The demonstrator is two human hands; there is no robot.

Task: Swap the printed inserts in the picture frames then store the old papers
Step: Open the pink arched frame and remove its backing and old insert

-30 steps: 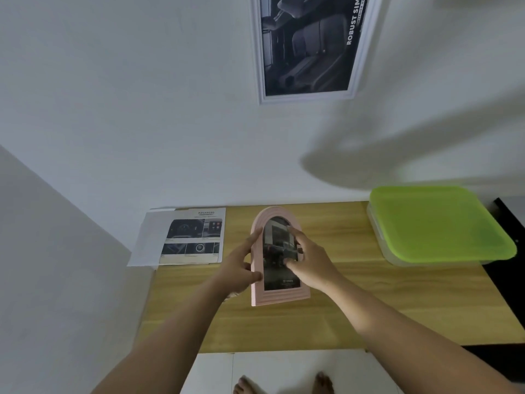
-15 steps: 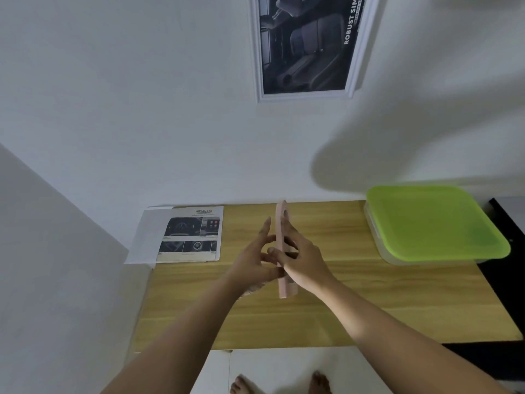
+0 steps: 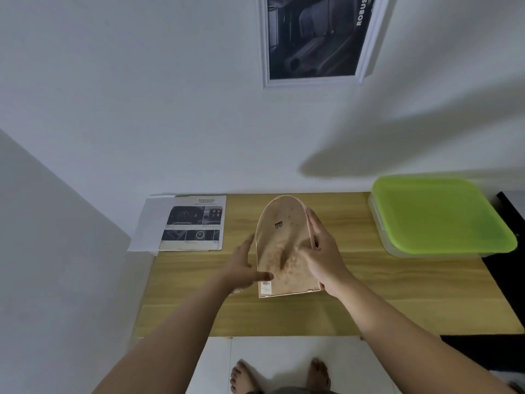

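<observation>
Over the wooden tabletop (image 3: 369, 294), your right hand (image 3: 324, 257) grips the pink frame (image 3: 284, 245), back facing you. Your left hand's (image 3: 241, 268) fingers spread wide. Hold steady and open the back gently.

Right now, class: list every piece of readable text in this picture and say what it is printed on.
"ADVANCED": heading on the printed sheet; its smaller lines are blurred.
"ROBUS...": cut-off white lettering on the framed wall poster.
Small sticker on the arched frame's back: too small to read.
</observation>
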